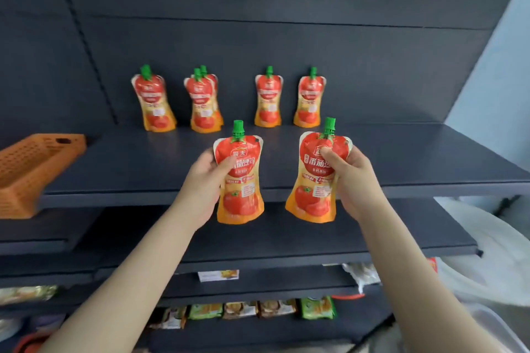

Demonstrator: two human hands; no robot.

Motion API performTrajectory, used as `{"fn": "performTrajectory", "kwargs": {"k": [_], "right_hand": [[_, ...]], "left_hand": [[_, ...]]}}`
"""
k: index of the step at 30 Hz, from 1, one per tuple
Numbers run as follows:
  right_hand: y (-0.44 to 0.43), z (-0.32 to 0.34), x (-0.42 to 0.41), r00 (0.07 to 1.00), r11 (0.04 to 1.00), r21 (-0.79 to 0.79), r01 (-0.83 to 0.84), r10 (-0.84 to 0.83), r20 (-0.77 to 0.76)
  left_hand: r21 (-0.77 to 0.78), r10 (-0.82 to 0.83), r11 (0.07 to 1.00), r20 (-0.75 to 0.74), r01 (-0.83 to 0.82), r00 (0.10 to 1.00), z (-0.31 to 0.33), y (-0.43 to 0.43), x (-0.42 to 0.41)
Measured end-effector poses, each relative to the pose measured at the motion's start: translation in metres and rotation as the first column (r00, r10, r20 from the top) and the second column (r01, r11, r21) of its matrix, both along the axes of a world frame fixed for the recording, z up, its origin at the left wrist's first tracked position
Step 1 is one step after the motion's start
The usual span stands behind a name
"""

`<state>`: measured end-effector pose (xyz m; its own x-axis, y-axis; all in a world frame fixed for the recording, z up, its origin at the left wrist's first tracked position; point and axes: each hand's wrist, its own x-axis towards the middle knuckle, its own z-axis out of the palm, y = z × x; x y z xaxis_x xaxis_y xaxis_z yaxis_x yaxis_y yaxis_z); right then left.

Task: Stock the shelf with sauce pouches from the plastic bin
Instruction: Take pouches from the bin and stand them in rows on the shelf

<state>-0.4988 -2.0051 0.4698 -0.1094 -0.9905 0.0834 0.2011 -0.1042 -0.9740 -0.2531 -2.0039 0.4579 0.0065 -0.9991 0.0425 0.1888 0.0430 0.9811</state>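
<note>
My left hand (205, 180) grips a red and orange sauce pouch (240, 178) with a green cap, held upright just in front of the dark shelf's (143, 169) front edge. In my right hand (354, 180) is a second, matching pouch (314, 180), also upright, a little to the right. Several more of these pouches stand in a row at the back of the shelf, from a far-left pouch (153, 100) to a far-right pouch (310, 99). One of them (204, 103) has another right behind it. The clear plastic bin (493, 324) shows at the bottom right.
An orange perforated basket (31, 172) sits on the left end of the shelf, hanging over its edge. A lower shelf (286, 241) runs below. Further down, small snack packets (258, 309) lie in a row. White plastic (487, 252) lies at the right.
</note>
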Motion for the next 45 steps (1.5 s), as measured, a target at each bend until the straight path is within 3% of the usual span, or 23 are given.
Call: {"fn": "performTrajectory", "kwargs": {"k": [7,11,18,33,39,45], "right_hand": [[-0.083,0.009,0.077,0.995,0.991,-0.089,-0.099,0.098,-0.008],[-0.143,0.003,0.118,0.988,0.982,-0.102,-0.157,0.156,-0.013],[-0.228,-0.005,0.185,0.969,0.966,-0.087,-0.245,0.241,-0.056],[-0.263,-0.032,0.259,0.982,0.986,-0.031,-0.164,0.160,-0.103],[-0.243,-0.065,0.257,0.970,0.995,-0.016,-0.101,0.095,-0.224],[-0.241,-0.073,0.257,0.891,0.998,-0.033,-0.044,0.025,-0.453]], "left_hand": [[-0.068,0.143,0.987,-0.002,-0.143,0.990,0.013,-0.063,0.077],[-0.072,0.199,0.977,-0.046,-0.202,0.979,0.011,-0.108,0.118],[-0.079,0.296,0.952,0.010,-0.294,0.955,0.006,-0.179,0.183],[-0.108,0.070,0.992,0.038,-0.065,0.997,-0.023,-0.254,0.268],[-0.087,-0.013,0.996,0.215,0.032,0.977,-0.047,-0.248,0.277],[-0.042,-0.066,0.995,0.433,0.093,0.899,-0.064,-0.242,0.289]]}}
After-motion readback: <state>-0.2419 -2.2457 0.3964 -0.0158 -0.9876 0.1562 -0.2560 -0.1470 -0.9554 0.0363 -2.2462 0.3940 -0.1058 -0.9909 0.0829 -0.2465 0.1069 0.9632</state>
